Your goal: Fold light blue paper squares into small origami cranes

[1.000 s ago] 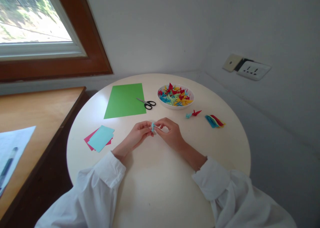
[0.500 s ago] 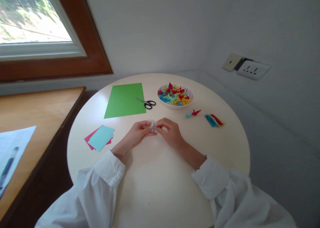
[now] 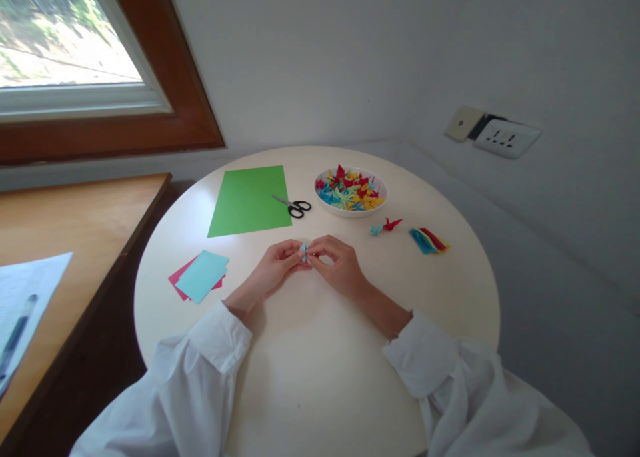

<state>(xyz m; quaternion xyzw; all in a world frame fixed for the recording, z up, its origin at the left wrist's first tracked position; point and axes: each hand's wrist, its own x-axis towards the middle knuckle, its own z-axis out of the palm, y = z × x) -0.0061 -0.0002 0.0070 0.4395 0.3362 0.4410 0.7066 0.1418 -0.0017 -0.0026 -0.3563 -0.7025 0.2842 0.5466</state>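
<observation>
**Folded pale-blue paper (image 3: 303, 252) pinched between two hands at mid-table!**

And here's the grip: I have the left hand (image 3: 277, 265) closed on the little piece, thumb against fingers, while the right hand (image 3: 340, 263) pinches its right side, thumb and forefinger nearly together. The creases are too small for me to read, and whether it touches the round table (image 3: 325, 377) I can't tell.

Moving out, I get a red paper crane (image 3: 393, 224) with a small pale-blue folded piece (image 3: 376, 230) just beside it, then a fanned bundle of coloured papers (image 3: 429, 241) towards the right edge. Up near the far edge sits a white bowl (image 3: 350, 213), heaped with colourful folded papers (image 3: 345, 191). Left of that, scissors (image 3: 296, 208) lie with their blades on a green sheet (image 3: 245, 203), black handles past its right side. Towards the left edge, I spot pale-blue cards (image 3: 204, 277) over pink ones (image 3: 180, 281). Off the table, beyond its left edge, a pen (image 3: 17, 333) lies on a white page (image 3: 43, 280) on a wooden desk (image 3: 100, 207).
</observation>
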